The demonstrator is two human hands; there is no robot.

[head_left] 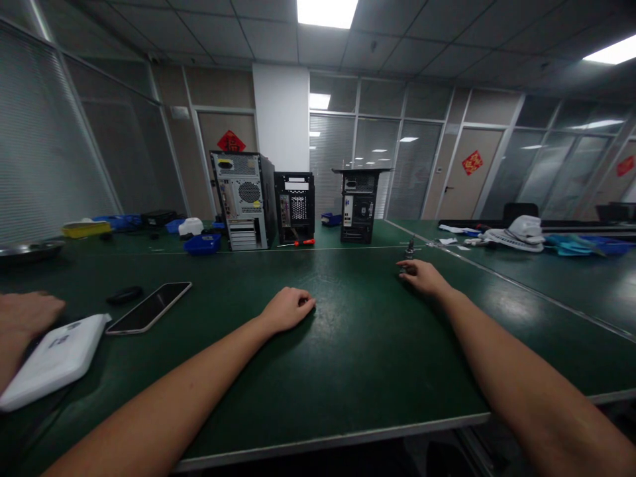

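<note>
My left hand (289, 309) rests on the green table (348, 371), its fingers curled in and nothing visible in them. Farther forward on the right, my right hand (421, 275) is closed at the fingertips around a small grey metal piece (402, 270), mostly covered by the fingers. Just beyond those fingers stands a small dark metal object (410, 248), upright and narrow; its kind is too small to make out.
Three computer cases, a large one (243, 199), a middle one (297, 205) and a right one (358, 209), stand at the back. A red screwdriver (305, 242) lies before them. Left are a blue bin (203, 244), phone (150, 308), white device (57, 354) and another person's hand (30, 313).
</note>
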